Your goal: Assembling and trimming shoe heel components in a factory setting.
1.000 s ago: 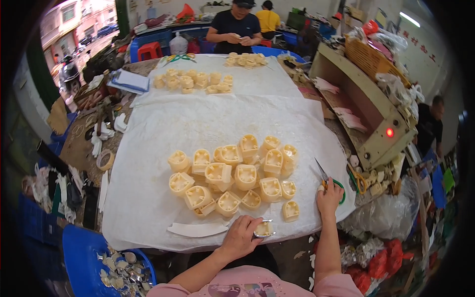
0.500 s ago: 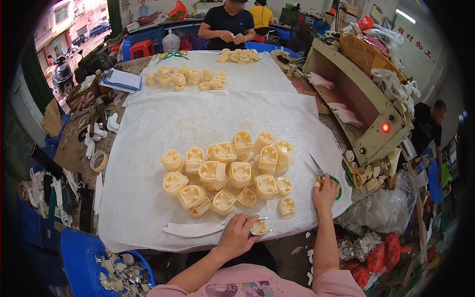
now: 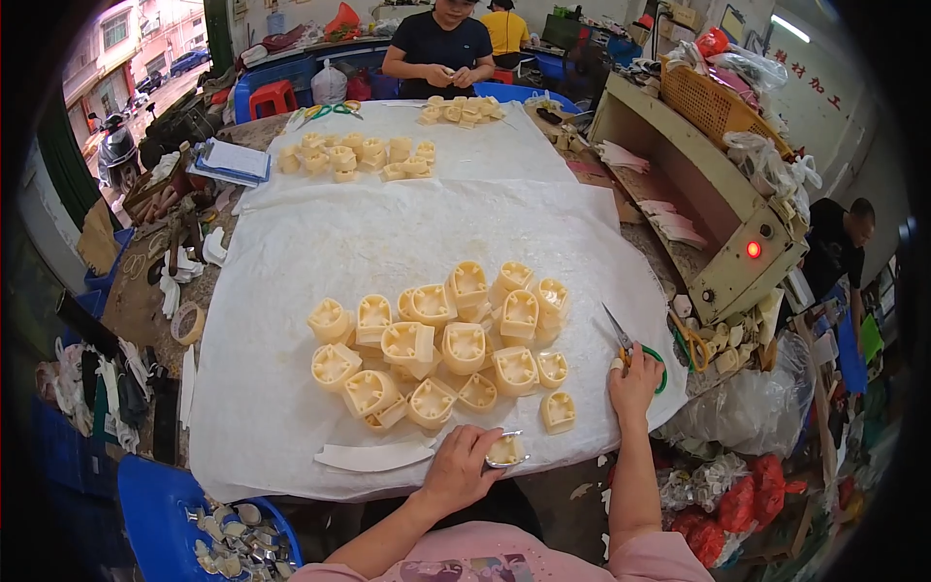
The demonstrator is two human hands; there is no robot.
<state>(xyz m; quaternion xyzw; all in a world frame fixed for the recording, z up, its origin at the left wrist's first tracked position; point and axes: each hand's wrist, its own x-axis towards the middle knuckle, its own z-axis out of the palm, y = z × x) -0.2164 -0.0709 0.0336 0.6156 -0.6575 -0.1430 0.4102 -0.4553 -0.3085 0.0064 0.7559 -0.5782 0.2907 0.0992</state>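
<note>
At the near edge of the white-covered table, my left hand (image 3: pixel 458 468) is closed on a small cream plastic shoe heel (image 3: pixel 504 450) with a shiny silver band round its side. Over to the right, my right hand (image 3: pixel 634 384) has its fingers round the green-handled scissors (image 3: pixel 624 335), which lie on the cloth, blades pointing away to the left. A heap of cream heels (image 3: pixel 465 346) spreads between and beyond my hands, hollow ends mostly up. One single heel (image 3: pixel 558 412) stands apart, just beyond the silver-banded one. Beside my left hand lies a curved white strip (image 3: pixel 373 457).
A blue tub (image 3: pixel 160 524) of silver-covered pieces stands lower left. A beige machine (image 3: pixel 722 267) with a red light borders the right side, near yellow-handled scissors (image 3: pixel 690 341). Across the table, a person (image 3: pixel 441 53) handles a small piece near more heels (image 3: pixel 359 155).
The view has shifted slightly. Across the table, the person's head is raised a little. Both my hands keep their places, with the same things in them.
</note>
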